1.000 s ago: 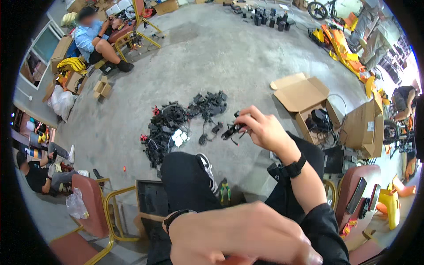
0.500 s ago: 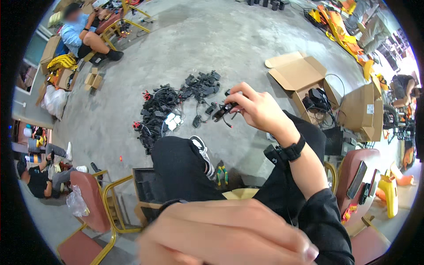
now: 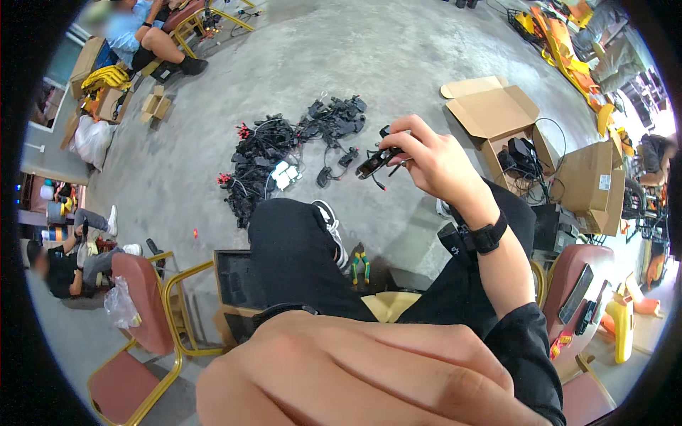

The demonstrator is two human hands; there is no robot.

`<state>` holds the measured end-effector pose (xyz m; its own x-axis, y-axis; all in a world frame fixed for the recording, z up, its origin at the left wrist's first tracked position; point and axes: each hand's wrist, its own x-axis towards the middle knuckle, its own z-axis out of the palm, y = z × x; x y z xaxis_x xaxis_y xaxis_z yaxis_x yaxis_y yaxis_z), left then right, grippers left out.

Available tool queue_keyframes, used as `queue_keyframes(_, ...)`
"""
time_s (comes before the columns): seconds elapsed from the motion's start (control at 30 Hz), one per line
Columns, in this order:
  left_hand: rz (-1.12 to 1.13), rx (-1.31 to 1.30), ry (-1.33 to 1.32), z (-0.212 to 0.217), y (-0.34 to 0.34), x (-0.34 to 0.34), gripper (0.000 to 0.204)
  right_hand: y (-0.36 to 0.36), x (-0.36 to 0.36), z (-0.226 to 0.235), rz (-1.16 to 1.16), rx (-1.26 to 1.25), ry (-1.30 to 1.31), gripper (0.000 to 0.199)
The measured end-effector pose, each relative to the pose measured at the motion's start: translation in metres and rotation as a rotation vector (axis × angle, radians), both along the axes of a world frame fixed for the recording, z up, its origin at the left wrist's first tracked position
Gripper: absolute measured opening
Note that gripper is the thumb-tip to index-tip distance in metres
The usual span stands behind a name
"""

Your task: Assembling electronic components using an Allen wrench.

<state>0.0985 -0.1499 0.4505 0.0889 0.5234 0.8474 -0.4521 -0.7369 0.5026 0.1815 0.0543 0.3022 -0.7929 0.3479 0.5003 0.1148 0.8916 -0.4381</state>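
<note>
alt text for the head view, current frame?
Seated person's right hand holds up a small black wired part over a concrete floor; the left hand looms large and close to the camera, holding nothing that shows. Beyond the crossed knee lie a pile of black cables and parts and an open cardboard box.

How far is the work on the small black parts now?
In hand: the right hand holds one small black wired part. The left hand is close to the camera, holding nothing visible. Left: a big pile of black wired parts on the floor. No finished parts can be told apart.
</note>
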Motion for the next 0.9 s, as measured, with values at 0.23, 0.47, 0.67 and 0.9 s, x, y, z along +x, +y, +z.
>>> queue_keyframes(0.23, 0.022, -0.003, 0.042, 0.001, 0.001, -0.006, 0.023, 0.002, 0.000, -0.003, -0.001, 0.048, -0.015, 0.030)
queue_keyframes(0.47, 0.086, -0.005, 0.114, 0.003, 0.005, -0.025, 0.026, 0.001, 0.001, -0.002, -0.009, 0.032, 0.008, 0.034)
queue_keyframes(0.67, 0.474, -0.373, 0.063, -0.036, 0.055, -0.077, 0.030, -0.001, 0.005, 0.005, -0.001, 0.057, 0.124, 0.039)
queue_keyframes(0.9, 0.487, -0.921, 0.284, -0.121, 0.106, -0.099, 0.015, -0.004, 0.014, 0.012, -0.009, 0.085, 0.266, 0.041)
